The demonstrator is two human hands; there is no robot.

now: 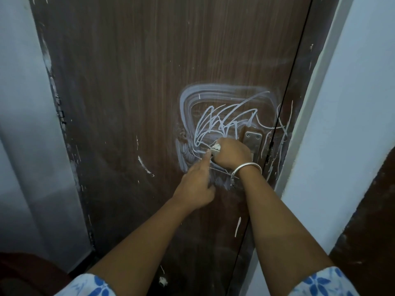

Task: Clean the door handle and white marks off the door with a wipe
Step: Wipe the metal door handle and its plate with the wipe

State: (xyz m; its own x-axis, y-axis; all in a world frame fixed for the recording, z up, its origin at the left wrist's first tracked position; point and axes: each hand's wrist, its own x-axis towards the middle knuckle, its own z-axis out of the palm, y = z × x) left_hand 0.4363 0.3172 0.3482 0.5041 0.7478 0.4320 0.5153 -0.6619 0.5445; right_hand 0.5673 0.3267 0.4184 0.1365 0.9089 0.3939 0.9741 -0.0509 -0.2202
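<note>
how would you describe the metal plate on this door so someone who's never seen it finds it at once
Start with the brown wooden door and go to its right edge, by the white scribbles. Just above the right hand, whose grip holds a wipe, sits the metal plate: the only shiny silver rectangle there, with two screws across its top.

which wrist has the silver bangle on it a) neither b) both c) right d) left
c: the silver bangle circles the wrist behind the right hand, which grips the wipe beside the handle plate; the left hand has a bare wrist.
</note>
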